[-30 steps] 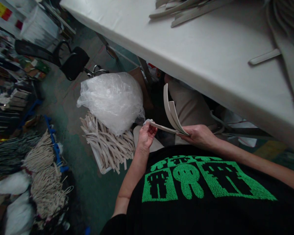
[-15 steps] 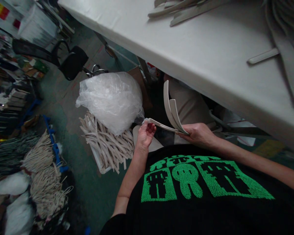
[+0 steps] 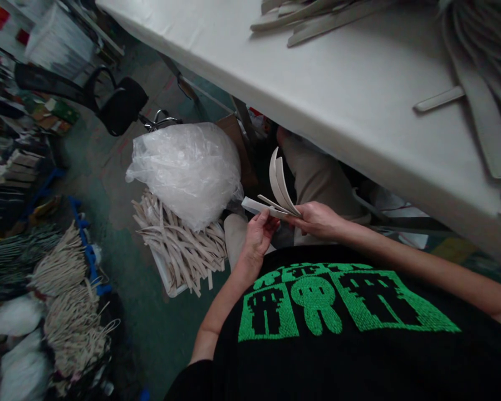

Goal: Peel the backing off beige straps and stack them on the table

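Lying at the lower left of the frame, bundles of beige cord make a loose heap; higher up, a black chair stands on the floor; left of centre, a white tray is piled with beige strips, a bulging clear plastic bag covering its upper part from where I stand; near the middle, the person's left hand pinches one pale strip, its free end poking out to the upper left; just beside it, the right hand is clamped around the lower end of a small fan of strips, some curving upward; across the upper right stretches a white tabletop, carrying a thick grey-beige bundle towards the corner.
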Demonstrator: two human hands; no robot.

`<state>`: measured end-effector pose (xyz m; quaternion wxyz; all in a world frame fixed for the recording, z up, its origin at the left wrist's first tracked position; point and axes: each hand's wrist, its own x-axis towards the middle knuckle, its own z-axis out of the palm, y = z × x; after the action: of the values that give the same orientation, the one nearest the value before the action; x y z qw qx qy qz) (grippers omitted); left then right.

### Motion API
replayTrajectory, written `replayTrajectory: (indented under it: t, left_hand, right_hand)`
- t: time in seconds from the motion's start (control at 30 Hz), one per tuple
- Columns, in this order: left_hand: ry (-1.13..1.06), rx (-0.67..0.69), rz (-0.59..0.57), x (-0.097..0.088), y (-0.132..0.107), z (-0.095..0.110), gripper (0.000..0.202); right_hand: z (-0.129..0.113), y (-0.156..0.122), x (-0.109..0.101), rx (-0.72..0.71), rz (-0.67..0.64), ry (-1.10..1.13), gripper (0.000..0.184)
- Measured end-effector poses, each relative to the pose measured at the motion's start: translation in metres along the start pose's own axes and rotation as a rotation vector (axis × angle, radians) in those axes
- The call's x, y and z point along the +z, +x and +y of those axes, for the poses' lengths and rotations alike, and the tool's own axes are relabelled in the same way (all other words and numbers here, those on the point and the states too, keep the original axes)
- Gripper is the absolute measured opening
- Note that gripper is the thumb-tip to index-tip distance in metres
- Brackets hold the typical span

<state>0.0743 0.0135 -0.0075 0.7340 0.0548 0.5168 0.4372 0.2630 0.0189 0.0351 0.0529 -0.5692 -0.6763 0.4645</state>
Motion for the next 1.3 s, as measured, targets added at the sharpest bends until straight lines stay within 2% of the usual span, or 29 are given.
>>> replayTrajectory:
  t: [0.1, 0.17, 0.27, 0.4, 0.53, 0.6, 0.8, 0.97, 1.17, 1.3]
  left_hand:
    - [-0.050, 0.051, 0.074, -0.005, 0.001, 0.008, 0.011]
    - [-0.070, 0.065, 0.106, -0.009, 0.000, 0.011, 0.011]
    - [-0.049, 0.023, 0.052, -0.005, -0.003, 0.003, 0.015]
    - [-0.010, -0.006, -0.044, 0.010, -0.006, -0.011, 0.025]
    - [-0.036, 0.047, 0.029, 0.005, -0.002, -0.003, 0.024]
    - [-0.044, 0.046, 0.053, 0.001, 0.000, 0.000, 0.023]
    - [0.015, -0.022, -0.066, 0.013, 0.002, -0.013, 0.030]
    - [-0.027, 0.019, 0.030, 0.011, 0.009, -0.002, 0.023]
    - [0.022, -0.029, -0.068, 0.018, 0.010, -0.011, 0.026]
    - [0.005, 0.030, 0.017, 0.013, 0.015, 0.000, 0.022]
  right_hand:
    - [0.010, -0.011, -0.012, -0.005, -0.092, 0.024, 0.035]
    - [0.016, -0.019, -0.016, 0.034, -0.095, -0.008, 0.038]
    - [0.012, -0.018, -0.014, 0.090, -0.047, -0.052, 0.041]
    - [-0.002, -0.007, -0.010, 0.038, 0.006, -0.041, 0.043]
    - [0.008, -0.014, -0.019, 0.044, -0.089, -0.027, 0.043]
    - [0.013, -0.019, -0.021, 0.073, -0.092, -0.058, 0.045]
    - [0.001, -0.007, -0.016, 0.056, 0.003, -0.093, 0.044]
    - [0.009, -0.014, -0.021, 0.080, -0.067, -0.058, 0.042]
    - [0.005, -0.003, -0.018, 0.044, 0.014, -0.101, 0.043]
    - [0.017, -0.004, -0.021, 0.041, -0.060, -0.091, 0.040]
